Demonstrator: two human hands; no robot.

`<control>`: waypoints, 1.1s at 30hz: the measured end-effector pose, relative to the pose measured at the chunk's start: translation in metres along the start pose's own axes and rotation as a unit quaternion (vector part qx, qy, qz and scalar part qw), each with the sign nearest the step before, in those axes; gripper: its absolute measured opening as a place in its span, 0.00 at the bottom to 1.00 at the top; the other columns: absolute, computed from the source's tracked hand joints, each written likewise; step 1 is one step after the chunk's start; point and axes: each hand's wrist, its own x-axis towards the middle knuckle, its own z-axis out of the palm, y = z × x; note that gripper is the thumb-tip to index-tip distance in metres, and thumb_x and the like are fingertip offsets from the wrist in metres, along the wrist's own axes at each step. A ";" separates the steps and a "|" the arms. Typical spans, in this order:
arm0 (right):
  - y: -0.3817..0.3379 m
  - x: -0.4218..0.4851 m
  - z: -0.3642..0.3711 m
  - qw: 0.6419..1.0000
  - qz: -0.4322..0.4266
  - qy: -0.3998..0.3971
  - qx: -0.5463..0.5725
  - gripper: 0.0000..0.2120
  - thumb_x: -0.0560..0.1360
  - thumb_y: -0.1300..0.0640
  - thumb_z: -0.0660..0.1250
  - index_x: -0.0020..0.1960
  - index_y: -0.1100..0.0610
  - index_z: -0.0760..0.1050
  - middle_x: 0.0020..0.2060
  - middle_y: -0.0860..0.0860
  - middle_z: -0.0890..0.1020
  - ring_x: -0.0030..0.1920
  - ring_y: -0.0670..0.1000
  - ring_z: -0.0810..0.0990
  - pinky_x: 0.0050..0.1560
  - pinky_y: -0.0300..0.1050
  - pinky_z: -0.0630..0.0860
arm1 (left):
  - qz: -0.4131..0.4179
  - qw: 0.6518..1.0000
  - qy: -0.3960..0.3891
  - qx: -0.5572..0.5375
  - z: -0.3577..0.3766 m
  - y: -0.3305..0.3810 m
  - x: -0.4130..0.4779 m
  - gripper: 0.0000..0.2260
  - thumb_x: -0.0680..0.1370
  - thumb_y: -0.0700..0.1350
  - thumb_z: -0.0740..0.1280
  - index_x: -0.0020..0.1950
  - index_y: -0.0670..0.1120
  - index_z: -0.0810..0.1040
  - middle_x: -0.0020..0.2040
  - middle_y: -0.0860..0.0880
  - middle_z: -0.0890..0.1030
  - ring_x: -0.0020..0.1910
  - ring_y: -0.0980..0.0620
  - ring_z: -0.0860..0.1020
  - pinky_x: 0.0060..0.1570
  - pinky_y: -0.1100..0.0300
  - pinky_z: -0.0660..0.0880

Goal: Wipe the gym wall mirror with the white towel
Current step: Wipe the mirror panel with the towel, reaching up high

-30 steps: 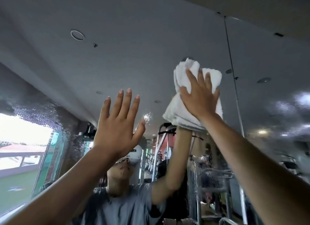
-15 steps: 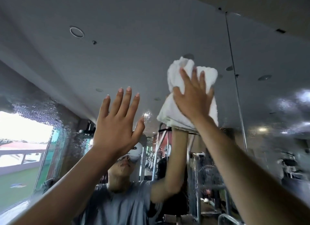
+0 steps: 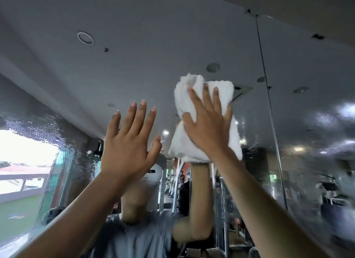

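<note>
We judge white towel point(image 3: 222, 91) soft, light, bunchy: right grip point(image 3: 207, 129) presses it flat-fingered on mirror point(image 3: 134, 65); best held mid-wad. Left grip point(image 3: 126, 146) spread wide, empty.

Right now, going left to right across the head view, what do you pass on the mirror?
From the left: reflected window → droplet-covered patch → left hand → white towel pressed under the right hand → vertical mirror seam → reflected lights.

The wall mirror point(image 3: 172, 36) fills the frame. A white towel point(image 3: 179, 142) lies against it right of the middle, water drops point(image 3: 38, 131) at left.
</note>
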 end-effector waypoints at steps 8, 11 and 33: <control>0.048 -0.062 0.003 0.981 -0.194 0.000 -0.012 0.32 0.75 0.40 0.55 0.79 0.41 0.56 0.81 0.47 0.54 0.80 0.53 0.52 0.74 0.69 0.56 | 0.033 0.999 0.006 0.008 0.001 -0.004 -0.042 0.30 0.82 0.59 0.47 0.81 0.45 0.59 0.81 0.43 0.57 0.81 0.43 0.54 0.76 0.38 0.54; 0.052 -0.026 -0.005 1.000 -0.012 0.009 0.019 0.32 0.75 0.38 0.49 0.79 0.40 0.56 0.81 0.47 0.53 0.81 0.53 0.50 0.73 0.70 0.55 | 0.030 1.000 0.005 0.007 0.002 -0.003 -0.043 0.30 0.82 0.59 0.48 0.81 0.45 0.59 0.81 0.43 0.57 0.81 0.43 0.54 0.76 0.39 0.54; 0.020 -0.120 0.008 0.963 -0.269 -0.010 -0.015 0.34 0.74 0.40 0.59 0.79 0.42 0.57 0.81 0.49 0.54 0.81 0.55 0.50 0.74 0.69 0.53 | 0.026 1.000 -0.006 -0.001 -0.002 -0.008 -0.081 0.30 0.81 0.59 0.51 0.81 0.47 0.59 0.82 0.44 0.56 0.81 0.44 0.52 0.76 0.37 0.53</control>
